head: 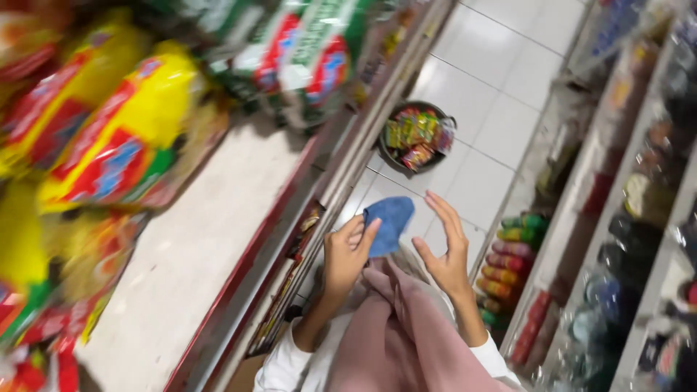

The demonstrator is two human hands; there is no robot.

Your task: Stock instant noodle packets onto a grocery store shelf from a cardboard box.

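My left hand grips a small blue cloth between thumb and fingers, held over the aisle floor. My right hand is just to the right of the cloth, fingers spread and empty, not touching it. Both wrists come out of white sleeves, with a pink garment hanging below them. The view is blurred by motion.
A store shelf with a bare pale board runs along the left, with yellow and red snack packs and green-white packs on it. A dark basket of packets sits on the white tiled floor. Shelves of goods line the right.
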